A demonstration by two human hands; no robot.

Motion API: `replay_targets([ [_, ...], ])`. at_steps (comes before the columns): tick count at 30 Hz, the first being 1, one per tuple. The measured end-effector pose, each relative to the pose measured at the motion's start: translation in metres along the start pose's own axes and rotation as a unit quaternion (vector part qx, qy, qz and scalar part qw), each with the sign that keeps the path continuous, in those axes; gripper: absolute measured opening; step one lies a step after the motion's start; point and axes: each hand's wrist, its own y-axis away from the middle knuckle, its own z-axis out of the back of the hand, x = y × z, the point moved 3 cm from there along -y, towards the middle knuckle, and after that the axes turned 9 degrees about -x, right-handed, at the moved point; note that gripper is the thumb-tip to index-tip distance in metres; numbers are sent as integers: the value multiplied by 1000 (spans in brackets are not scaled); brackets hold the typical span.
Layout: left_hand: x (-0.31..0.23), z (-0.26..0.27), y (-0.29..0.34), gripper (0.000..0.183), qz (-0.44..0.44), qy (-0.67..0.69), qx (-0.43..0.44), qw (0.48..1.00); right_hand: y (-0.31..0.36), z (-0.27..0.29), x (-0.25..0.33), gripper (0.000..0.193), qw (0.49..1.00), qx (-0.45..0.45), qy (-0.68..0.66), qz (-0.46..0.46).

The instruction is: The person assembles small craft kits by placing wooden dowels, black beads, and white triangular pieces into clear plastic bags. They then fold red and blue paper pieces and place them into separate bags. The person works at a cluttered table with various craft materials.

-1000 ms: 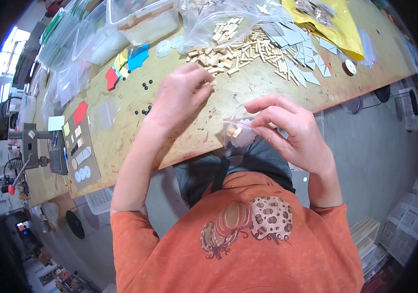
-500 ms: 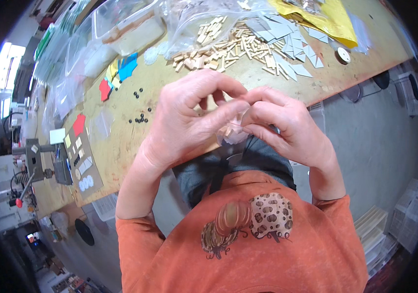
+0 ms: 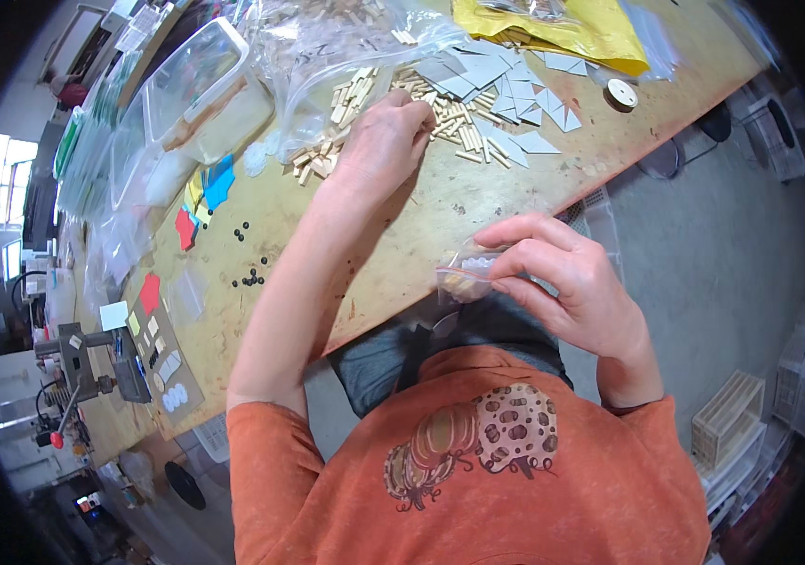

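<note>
In my right hand (image 3: 567,278) is a small clear zip bag (image 3: 461,276), pinched at its edge between thumb and fingers beside the table's near edge. Pale wooden pieces and something whitish show through the plastic. My left hand (image 3: 386,146) reaches across to the pile of small wooden sticks (image 3: 464,127), its fingers bent together at the pile. What those fingertips hold, if anything, is hidden. Thin grey triangular pieces (image 3: 515,85) lie just to the right of the sticks.
Small black beads (image 3: 250,278) lie left of my forearm. Beyond them are red, yellow and blue cut shapes (image 3: 219,181) and a clear plastic tub (image 3: 219,104). A board with sample pieces (image 3: 172,363) is at left. A yellow bag (image 3: 563,33) and white spool (image 3: 621,95) sit far right.
My left hand has let go of the small bag and moved up and away to the wooden sticks. The right hand keeps the bag, now in plainer sight. The whole view has shifted slightly.
</note>
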Motion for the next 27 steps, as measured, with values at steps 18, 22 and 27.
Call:
replay_targets([
  [18,23,-7,-7,16,83,-36,22,996,9,10,-25,5,1000,-8,11,-22],
  [22,9,4,-5,16,112,-32,13,993,10,11,-25,6,999,-3,17,-28],
  [27,-68,37,30,14,245,352,125,895,11,10,-25,7,999,-8,32,-29],
])
